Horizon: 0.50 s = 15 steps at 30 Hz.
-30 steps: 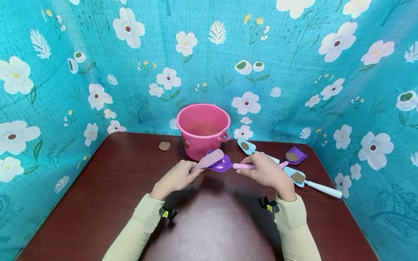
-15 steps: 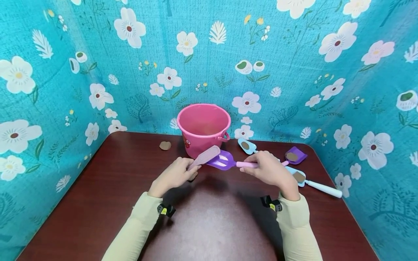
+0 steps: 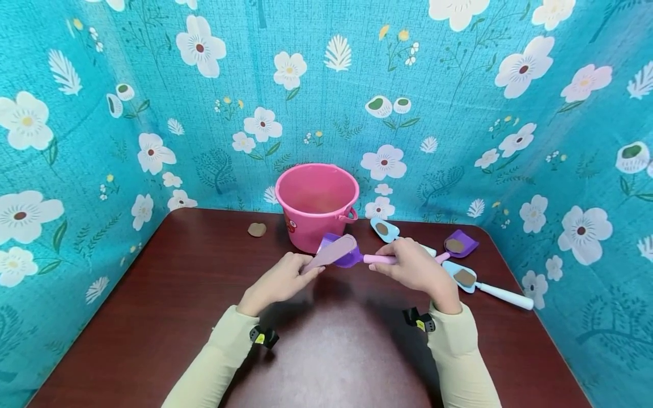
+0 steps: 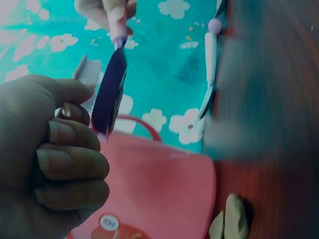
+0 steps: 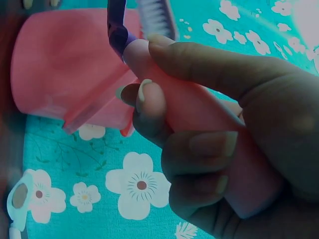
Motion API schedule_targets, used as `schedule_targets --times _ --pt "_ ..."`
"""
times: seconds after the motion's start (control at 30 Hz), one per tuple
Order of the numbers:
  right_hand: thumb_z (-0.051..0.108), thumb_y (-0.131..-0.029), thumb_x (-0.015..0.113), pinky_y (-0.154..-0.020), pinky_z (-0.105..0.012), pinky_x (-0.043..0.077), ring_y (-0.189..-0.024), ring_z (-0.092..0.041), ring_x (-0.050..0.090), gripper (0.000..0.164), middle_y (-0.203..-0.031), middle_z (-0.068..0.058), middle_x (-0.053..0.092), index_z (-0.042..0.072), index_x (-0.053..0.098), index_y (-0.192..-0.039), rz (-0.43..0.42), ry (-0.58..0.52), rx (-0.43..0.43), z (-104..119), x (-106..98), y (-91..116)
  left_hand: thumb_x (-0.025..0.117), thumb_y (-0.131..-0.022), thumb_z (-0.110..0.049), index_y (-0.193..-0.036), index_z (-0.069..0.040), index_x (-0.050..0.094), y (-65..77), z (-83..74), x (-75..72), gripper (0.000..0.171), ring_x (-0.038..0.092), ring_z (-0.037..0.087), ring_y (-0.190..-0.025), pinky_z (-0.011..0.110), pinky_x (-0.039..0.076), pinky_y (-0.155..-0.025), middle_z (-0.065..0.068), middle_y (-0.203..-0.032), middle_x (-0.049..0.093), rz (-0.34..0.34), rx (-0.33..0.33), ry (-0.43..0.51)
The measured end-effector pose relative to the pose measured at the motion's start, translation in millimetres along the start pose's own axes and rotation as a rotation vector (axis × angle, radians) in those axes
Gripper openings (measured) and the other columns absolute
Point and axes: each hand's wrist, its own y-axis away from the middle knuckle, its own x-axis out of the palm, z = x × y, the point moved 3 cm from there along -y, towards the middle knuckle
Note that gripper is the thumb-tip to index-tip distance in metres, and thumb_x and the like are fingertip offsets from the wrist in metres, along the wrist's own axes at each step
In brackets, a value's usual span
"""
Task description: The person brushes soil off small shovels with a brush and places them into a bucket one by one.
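Note:
My left hand (image 3: 280,280) grips a pink brush (image 3: 334,249) by its handle. In the right wrist view the white bristles (image 5: 155,20) of its head show clearly. The brush head hangs over a purple toy shovel (image 3: 348,259), hiding part of the blade. My right hand (image 3: 415,269) holds that shovel by its pink handle (image 5: 204,114), fingers wrapped round it. Both tools are held above the table, just in front of a pink bucket (image 3: 316,226). Seen edge-on in the left wrist view, the shovel blade (image 4: 109,92) is close to the brush.
Behind my right hand lie a light-blue shovel (image 3: 391,231), a purple shovel (image 3: 466,242) and another light-blue shovel (image 3: 500,294), each with a flat brown piece on it. Left of the bucket is a brown lump (image 3: 257,229). Flowered cloth (image 3: 326,85) hangs round the dark red table (image 3: 153,306).
The brush head first drew left toward the shovel blade's edge, then moved back right over the blade. The shovel shifted slightly right and then left again. The bucket stayed put.

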Motion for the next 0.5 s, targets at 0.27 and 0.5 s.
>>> schedule_targets --times 0.27,0.5 --pt "0.033 -0.089 0.08 -0.054 -0.027 0.043 -0.051 -0.007 0.048 0.016 -0.056 0.014 0.057 0.017 0.082 -0.092 0.003 0.036 -0.027 3 2 -1 0.065 -0.101 -0.031 -0.081 -0.012 0.063 -1.7 -5.6 9.1 0.027 0.04 0.003 -0.049 0.021 0.037 -0.046 -0.008 -0.057 0.046 0.017 -0.004 -0.061" --pt "0.03 -0.089 0.08 -0.055 -0.028 0.046 -0.053 -0.008 0.052 0.017 -0.06 0.015 0.062 0.015 0.082 -0.097 -0.008 0.033 -0.02 2 0 1 0.065 -0.1 -0.032 -0.075 -0.017 0.057 -0.2 5.3 0.7 0.031 0.042 0.004 -0.049 0.023 0.041 -0.049 -0.006 -0.056 0.046 -0.032 -0.053 -0.145"
